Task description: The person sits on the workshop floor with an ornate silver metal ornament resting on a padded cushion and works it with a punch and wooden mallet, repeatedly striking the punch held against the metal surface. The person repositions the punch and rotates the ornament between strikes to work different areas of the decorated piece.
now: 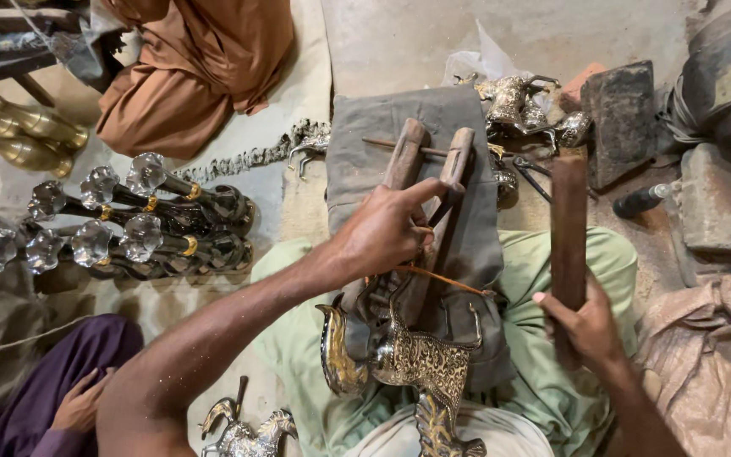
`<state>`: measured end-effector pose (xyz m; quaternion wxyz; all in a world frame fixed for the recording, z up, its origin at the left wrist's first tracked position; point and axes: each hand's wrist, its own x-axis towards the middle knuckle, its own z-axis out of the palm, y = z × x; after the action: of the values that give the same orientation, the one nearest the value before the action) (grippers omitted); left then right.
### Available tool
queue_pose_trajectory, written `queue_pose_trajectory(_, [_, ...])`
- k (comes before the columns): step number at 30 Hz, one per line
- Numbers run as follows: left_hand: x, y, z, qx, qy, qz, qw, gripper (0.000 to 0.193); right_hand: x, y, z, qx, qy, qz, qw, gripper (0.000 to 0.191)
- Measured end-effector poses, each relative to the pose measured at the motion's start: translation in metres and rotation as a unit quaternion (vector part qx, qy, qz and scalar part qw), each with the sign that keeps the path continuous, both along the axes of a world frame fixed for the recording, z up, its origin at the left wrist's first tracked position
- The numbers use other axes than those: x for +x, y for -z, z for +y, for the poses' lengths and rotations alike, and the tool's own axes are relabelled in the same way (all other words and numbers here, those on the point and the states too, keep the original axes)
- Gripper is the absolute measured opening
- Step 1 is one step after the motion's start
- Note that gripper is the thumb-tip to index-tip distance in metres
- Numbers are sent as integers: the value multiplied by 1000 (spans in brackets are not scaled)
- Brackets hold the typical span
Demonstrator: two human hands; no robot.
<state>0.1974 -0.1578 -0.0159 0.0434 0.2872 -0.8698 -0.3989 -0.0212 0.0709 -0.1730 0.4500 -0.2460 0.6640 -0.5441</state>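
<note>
1. Fingers [420,199] of the left hand [382,233] lie spread across two wooden bars [429,195], thumb extended up the gap between them.
2. Right hand [590,326] is curled tight around the lower end of a wooden block [568,224].
3. Block stands well apart from the bars, to their right; its long axis runs near vertical in the view, pointing away from the person.
4. Bars lie on a grey cloth [382,144] over the lap, converging toward the person.
5. Brass horse figure [412,364] sits at the bars' near end, head to the left.
6. Open floor [416,38] beyond the cloth; metal figures [522,106] crowd the far right edge.
7. Glass-knobbed pieces [129,224] lie left.
</note>
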Motion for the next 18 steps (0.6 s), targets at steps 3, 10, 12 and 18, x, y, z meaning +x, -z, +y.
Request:
queue_pose_trajectory(3, [2,1,0,11,1,-22,1000,62,-18,-8,-4,129,-57,204,969,52])
queue_pose_trajectory(10, [5,9,-2,-31,8,26,999,67,-48,-26,-18,45,-151,365,917,64])
queue_pose_trajectory(12, [5,11,-2,-43,12,34,998,68,-54,-31,-20,-36,-158,393,905,64])
queue_pose_trajectory(18, [6,6,0,-43,8,6,999,69,-77,-56,-29,100,-251,456,848,62])
